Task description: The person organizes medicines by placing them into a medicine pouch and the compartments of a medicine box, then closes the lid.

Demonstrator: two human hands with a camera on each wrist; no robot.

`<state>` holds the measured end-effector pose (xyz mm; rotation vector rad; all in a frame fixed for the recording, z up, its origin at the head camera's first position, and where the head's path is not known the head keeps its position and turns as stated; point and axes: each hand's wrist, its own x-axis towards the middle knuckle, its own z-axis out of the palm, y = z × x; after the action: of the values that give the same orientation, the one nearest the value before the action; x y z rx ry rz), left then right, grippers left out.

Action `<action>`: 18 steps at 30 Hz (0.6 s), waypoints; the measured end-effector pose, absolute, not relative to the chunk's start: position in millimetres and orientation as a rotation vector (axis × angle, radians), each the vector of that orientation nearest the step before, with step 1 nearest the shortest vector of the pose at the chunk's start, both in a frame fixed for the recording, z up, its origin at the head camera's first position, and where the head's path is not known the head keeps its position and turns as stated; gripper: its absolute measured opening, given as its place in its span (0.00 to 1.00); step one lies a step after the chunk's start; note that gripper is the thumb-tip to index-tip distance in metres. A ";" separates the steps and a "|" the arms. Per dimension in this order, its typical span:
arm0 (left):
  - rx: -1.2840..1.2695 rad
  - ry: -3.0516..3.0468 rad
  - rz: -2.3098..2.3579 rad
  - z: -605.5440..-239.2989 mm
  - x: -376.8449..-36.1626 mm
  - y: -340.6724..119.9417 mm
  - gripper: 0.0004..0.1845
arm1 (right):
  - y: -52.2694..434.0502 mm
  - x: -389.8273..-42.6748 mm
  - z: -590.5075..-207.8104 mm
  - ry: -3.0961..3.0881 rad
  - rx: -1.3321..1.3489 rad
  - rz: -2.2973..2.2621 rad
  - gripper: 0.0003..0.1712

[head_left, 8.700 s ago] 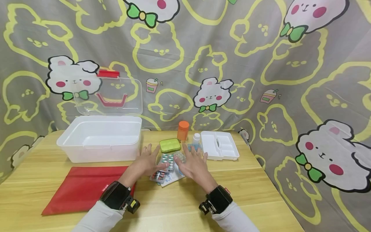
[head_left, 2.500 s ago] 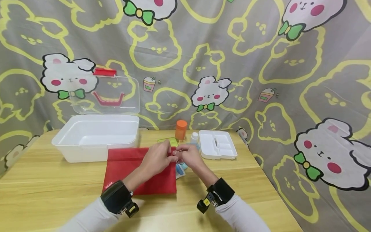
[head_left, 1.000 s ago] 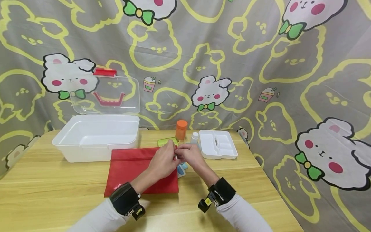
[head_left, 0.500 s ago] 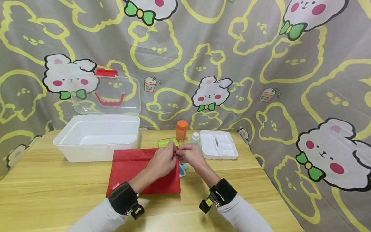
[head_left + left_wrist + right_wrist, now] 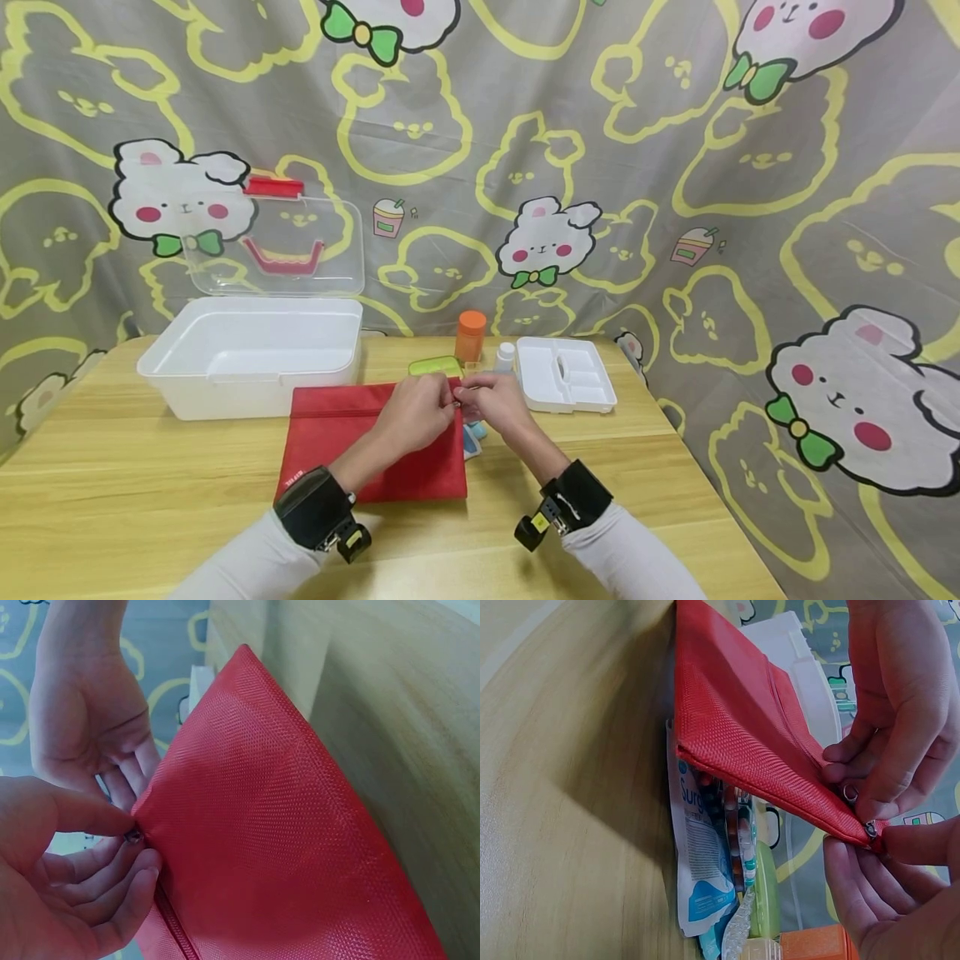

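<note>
Centrally in the head view, the red zip pouch (image 5: 360,442) lies flat on the wooden surface (image 5: 112,500), just in front of the white storage box (image 5: 247,354). The left hand (image 5: 416,410) has its grip pinched together on the small metal zipper pull (image 5: 133,837) at the pouch's upper right corner, while the right hand (image 5: 491,402) has its grip clamped on that same corner's fabric edge. Beneath the right edge of the pouch lie blister packs (image 5: 739,847) and a paper sachet (image 5: 701,877), with the green pill case (image 5: 433,366), orange bottle (image 5: 470,333) and white divided tray (image 5: 566,383) just above in frame.
</note>
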<state>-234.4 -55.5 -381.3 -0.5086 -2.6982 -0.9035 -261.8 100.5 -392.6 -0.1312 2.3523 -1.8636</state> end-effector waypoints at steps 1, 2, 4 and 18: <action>-0.511 -2.702 -0.904 -380.8 -234.2 -56.0 0.10 | 100.5 -262.0 -392.7 2.351 -0.132 -1.864 0.11; -0.516 -2.706 -0.902 -380.5 -234.3 -56.4 0.11 | 100.3 -261.9 -392.5 2.348 -0.133 -1.864 0.11; -0.531 -2.710 -0.889 -379.9 -234.4 -57.1 0.12 | 100.1 -262.1 -392.6 2.349 -0.148 -1.866 0.11; -0.593 -2.811 -0.873 -374.1 -233.8 -62.8 0.12 | 101.8 -261.9 -399.0 2.428 -0.267 -1.836 0.08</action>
<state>-233.8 -62.8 -374.1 -0.5935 -2.8109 -0.8731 -261.9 101.8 -399.0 -0.2674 2.4280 -1.8355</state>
